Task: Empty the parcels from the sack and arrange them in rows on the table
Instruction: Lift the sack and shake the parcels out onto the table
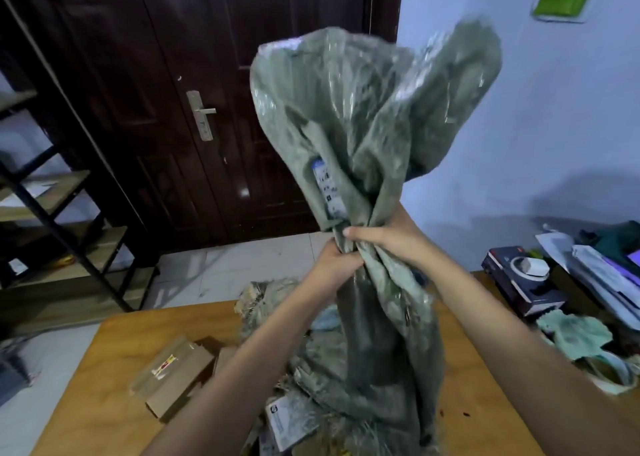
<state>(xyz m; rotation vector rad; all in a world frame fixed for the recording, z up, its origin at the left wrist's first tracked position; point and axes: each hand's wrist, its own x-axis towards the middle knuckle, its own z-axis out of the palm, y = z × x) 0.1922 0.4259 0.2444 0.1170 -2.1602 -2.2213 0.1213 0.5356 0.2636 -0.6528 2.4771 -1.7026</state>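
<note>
Head view: table [114, 379] below both hands, sack [363, 137] gathered at its middle and held upright over it, frayed end trailing on the wood. Left hand [337, 260] grips the bunched neck; right hand [384, 239] wraps it just above. Box [173, 374] lies below-left of the left hand, label [287, 417] under the forearm

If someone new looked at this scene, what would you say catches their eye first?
The grey-green woven sack dominates the centre, held up over the wooden table, gripped at its bunched middle by the left hand and right hand. Below it, brown cardboard parcels lie on the table to the left. A dark wooden door stands behind.
</note>
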